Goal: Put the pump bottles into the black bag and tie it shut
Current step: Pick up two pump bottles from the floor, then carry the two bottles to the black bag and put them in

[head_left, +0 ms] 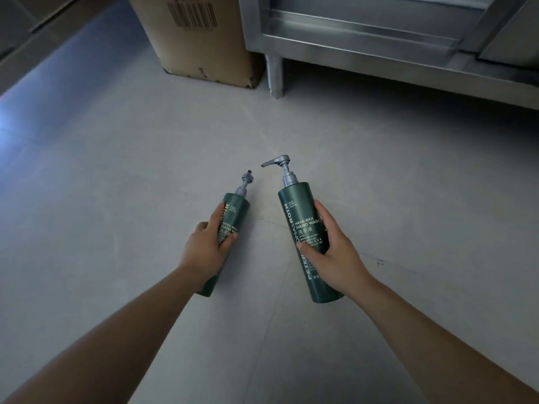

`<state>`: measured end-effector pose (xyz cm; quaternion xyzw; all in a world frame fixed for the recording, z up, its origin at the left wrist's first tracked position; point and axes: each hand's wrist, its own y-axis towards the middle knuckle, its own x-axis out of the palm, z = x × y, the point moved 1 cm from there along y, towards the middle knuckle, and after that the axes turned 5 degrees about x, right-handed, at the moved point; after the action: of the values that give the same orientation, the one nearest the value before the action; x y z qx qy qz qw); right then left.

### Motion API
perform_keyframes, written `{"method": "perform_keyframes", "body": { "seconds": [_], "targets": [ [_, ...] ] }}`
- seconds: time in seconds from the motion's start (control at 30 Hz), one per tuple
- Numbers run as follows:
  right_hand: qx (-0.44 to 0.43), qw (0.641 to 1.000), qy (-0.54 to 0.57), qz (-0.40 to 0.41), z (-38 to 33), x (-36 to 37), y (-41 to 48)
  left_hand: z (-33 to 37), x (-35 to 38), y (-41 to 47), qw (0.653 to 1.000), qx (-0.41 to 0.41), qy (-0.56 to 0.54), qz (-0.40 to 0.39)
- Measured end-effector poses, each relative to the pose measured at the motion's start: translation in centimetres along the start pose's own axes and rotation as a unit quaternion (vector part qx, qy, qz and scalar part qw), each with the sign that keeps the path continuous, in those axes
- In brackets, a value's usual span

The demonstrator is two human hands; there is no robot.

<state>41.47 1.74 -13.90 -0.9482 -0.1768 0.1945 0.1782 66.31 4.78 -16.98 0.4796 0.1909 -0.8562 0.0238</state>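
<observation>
I hold two dark green hand-wash pump bottles over a grey tiled floor. My left hand grips the left bottle around its middle; its grey pump stem has no spout head on top. My right hand wraps the right bottle from the right side; this one carries a full grey pump head pointing left. Both bottles point away from me, tops toward the far side. No black bag is in view.
A cardboard box with a barcode label stands on the floor at the back. To its right is a stainless steel cabinet on a metal leg. Grey floor tiles spread all around.
</observation>
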Motion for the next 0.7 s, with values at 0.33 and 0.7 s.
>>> {"method": "perform_keyframes", "body": {
  "seconds": [0.33,0.7],
  "targets": [
    [0.002,0.997,-0.008,-0.082,-22.0,-3.4,-11.4,10.0,-22.3,-16.1,0.986,-0.095,-0.133,0.036],
    [-0.07,0.981,-0.016,-0.18,-54.7,-15.9,-30.8,32.5,-51.9,-36.6,0.948,-0.149,-0.23,0.163]
  ]
}}
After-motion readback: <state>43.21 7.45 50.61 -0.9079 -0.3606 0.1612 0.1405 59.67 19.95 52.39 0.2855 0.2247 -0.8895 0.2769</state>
